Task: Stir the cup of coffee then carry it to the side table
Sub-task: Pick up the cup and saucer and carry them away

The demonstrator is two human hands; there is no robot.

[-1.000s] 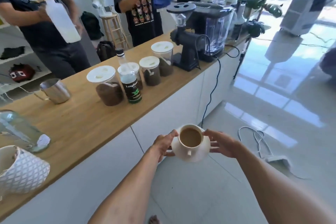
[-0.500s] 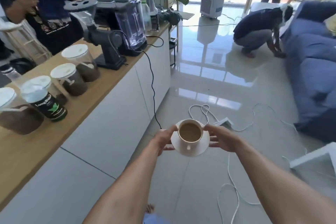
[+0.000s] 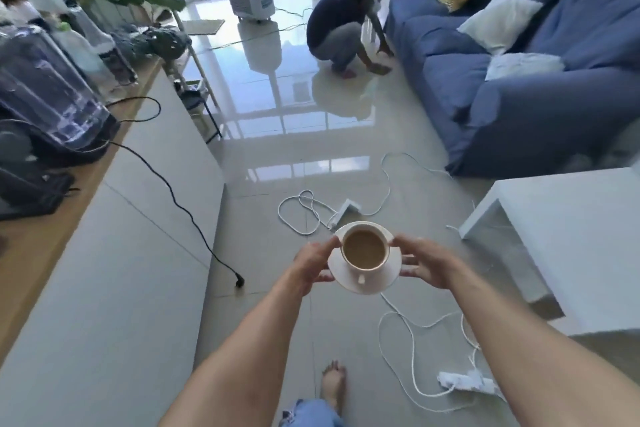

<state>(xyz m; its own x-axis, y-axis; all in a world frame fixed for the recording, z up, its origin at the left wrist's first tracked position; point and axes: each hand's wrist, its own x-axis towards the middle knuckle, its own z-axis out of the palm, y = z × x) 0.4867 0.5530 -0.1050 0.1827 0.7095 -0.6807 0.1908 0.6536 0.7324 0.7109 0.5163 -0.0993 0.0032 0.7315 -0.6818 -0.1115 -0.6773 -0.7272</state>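
We hold a white cup (image 3: 364,251) of milky coffee on its saucer (image 3: 381,279) out in front of us, above the tiled floor (image 3: 263,253). Our left hand (image 3: 311,265) closes on the saucer's left rim and our right hand (image 3: 424,262) on its right rim — fingers curled under, thumbs over the edge, each grip shut on the saucer, not on the cup itself. The cup sits centred between the two grips, upright, its small handle pointing near, toward us. The coffee stands high in the cup.

The white side table (image 3: 571,236) lies to the right and slightly far of the cup, its near-left corner just beyond our right hand — so the right hand is the nearer one. We judge the stirring done and the carry well under way; what remains is a swing to the right and a level set-down on the table top.

White cables (image 3: 398,322) and a power strip (image 3: 467,383) trail across the floor between our bare foot (image 3: 333,381) and the table — a tripping risk.
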